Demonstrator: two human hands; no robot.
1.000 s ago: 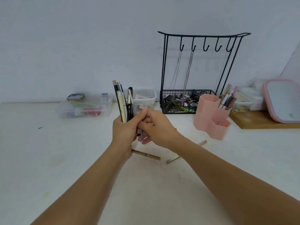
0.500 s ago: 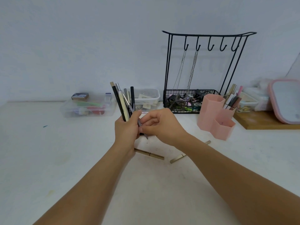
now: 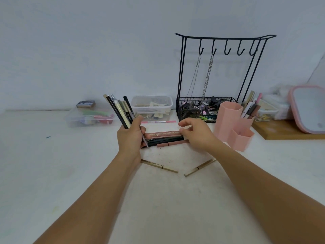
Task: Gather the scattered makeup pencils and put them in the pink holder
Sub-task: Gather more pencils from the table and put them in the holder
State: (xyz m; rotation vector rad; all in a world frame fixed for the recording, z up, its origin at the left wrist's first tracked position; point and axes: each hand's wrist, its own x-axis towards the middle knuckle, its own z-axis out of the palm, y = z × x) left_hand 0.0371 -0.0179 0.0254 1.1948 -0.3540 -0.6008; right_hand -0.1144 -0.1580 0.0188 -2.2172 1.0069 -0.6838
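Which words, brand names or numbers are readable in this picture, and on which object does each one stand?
"MADIELI", partly covered at its start: white print on a black pencil lying on the table.
White print on the black pencil in the bundle the left hand grips: too small to read.
Marks on the two gold pencils nearest the camera: too blurred to read.

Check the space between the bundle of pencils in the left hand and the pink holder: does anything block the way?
Partly. The right hand hovers between the bundle of pencils gripped by the left hand and the pink holder. A row of loose pencils lies flat on the table beneath that path; nothing tall stands there.
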